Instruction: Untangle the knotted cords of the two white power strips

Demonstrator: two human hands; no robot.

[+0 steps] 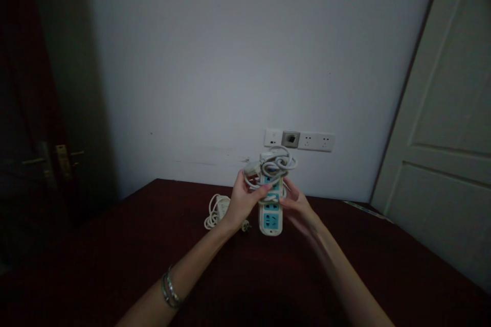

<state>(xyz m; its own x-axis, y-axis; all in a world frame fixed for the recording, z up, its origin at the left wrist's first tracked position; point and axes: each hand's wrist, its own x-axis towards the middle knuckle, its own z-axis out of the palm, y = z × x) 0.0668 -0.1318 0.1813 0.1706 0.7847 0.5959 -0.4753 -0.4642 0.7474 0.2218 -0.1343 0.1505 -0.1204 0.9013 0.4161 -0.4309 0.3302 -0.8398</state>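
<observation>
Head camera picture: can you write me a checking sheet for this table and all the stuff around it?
Surface: dark red table, in dim light.
Job's things: white power strip with blue sockets, held upright above the table.
Clutter: nothing seen.
Hands: left hand grips the strip and its cord; right hand touches the strip's right side, grip unclear.
Cables: grey-white cord bundled at the strip's top; second white cable coil lying on the table behind the left hand.
Surroundings: white wall socket plate, cream panelled door at right, dark door with brass handle at left.
</observation>
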